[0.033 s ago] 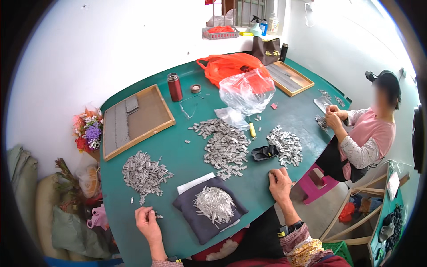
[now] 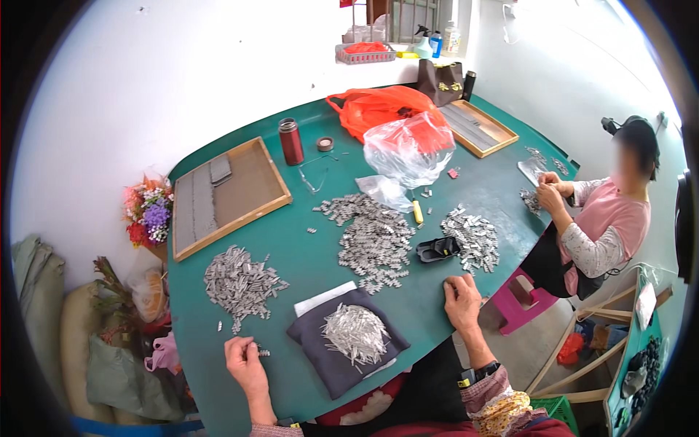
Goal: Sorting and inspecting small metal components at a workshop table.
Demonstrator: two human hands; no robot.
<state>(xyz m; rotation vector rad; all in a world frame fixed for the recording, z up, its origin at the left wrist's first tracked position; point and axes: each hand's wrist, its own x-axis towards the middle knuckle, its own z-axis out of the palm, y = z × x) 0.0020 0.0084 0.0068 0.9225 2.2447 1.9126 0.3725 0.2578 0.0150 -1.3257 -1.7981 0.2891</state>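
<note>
I have the left hand (image 2: pixel 246 366) half-curled beside a ridged metal piece (image 2: pixel 263 353), hold unclear from here, the right hand (image 2: pixel 463 304) loosely curled, nothing visible inside, silvery pins (image 2: pixel 355 333) between, probably for reach.

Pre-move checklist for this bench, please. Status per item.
1. Left hand grip on the small grey part by its fingers: cannot tell, contact unclear.
2. Right hand unloaded: cannot tell, curled fingers hide the palm.
3. Slender silvery pieces on the dark folded cloth: ok.
4. Those pieces aligned: not ok, heaped at mixed angles.
5. Left grey pile separate from the cloth: ok.
6. Yellow-handled tool away from both hands: ok.
</note>
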